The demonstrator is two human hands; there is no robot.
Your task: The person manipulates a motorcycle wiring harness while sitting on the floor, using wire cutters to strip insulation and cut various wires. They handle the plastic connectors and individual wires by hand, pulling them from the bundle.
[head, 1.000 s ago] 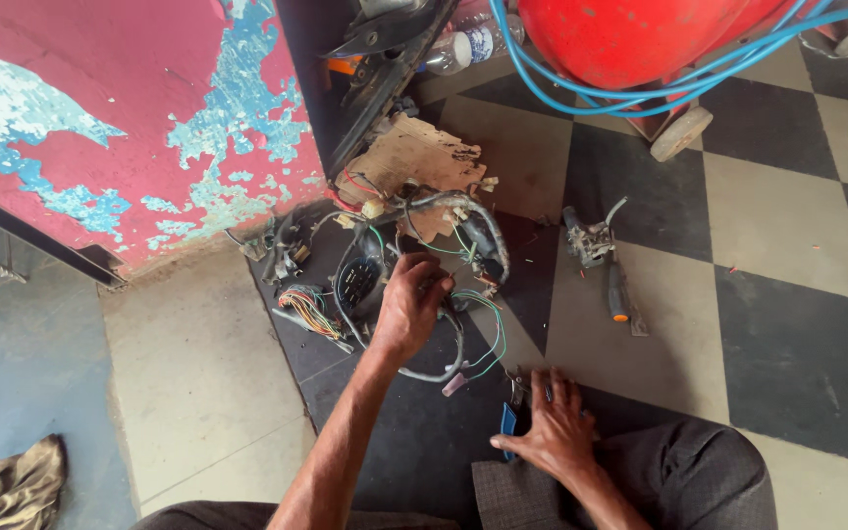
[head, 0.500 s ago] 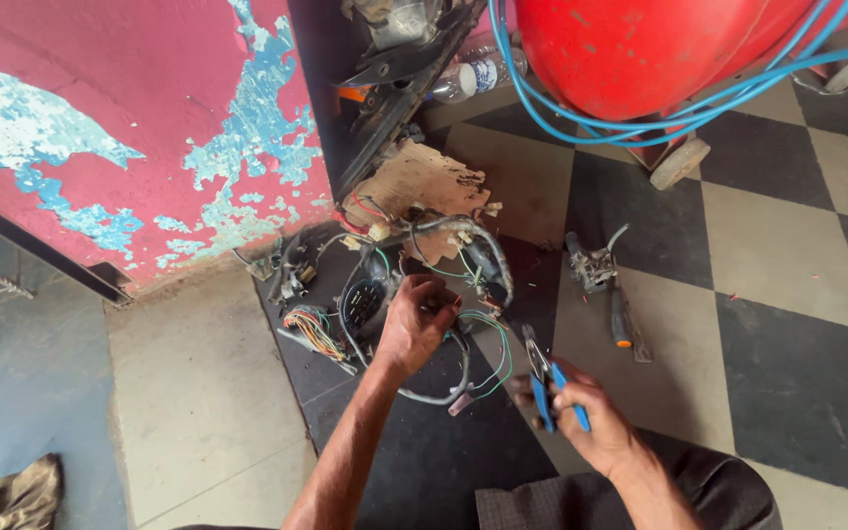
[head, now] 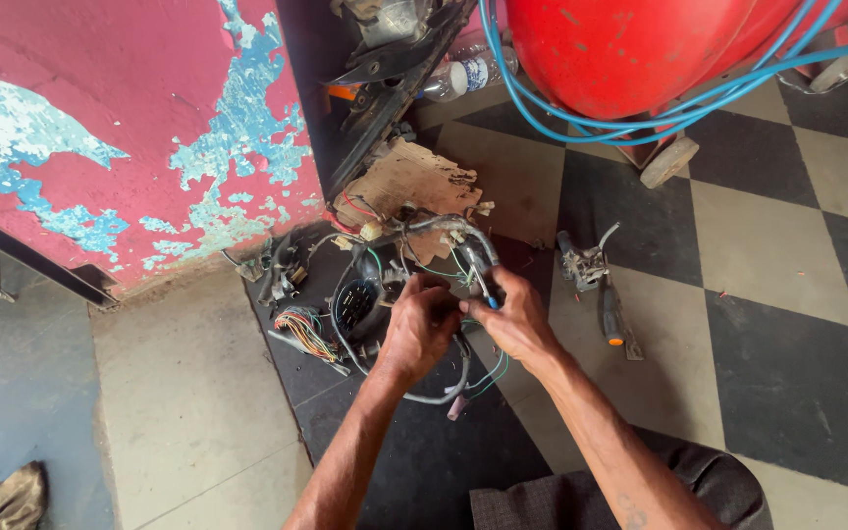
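- A crumpled brown rag lies on the floor at the near left corner.
- A red wall with flaking blue patches fills the far left.
- A bundle of multicoloured wires with a connector lies on the dark floor tile, just left of the hands.
- The wiring harness, a tangle of grey, green and red cables, sits on the floor in the middle, near a torn piece of brown cardboard.
- The left hand is closed, its fingers curled round cables of the harness.
- The right hand, just beside it, grips blue-handled pliers, whose tip points far into the harness.
- A small metal part and a screwdriver with a black handle lie on the pale tile to the right, apart from the hands.
- A red tank wrapped in blue hose stands at the far right.
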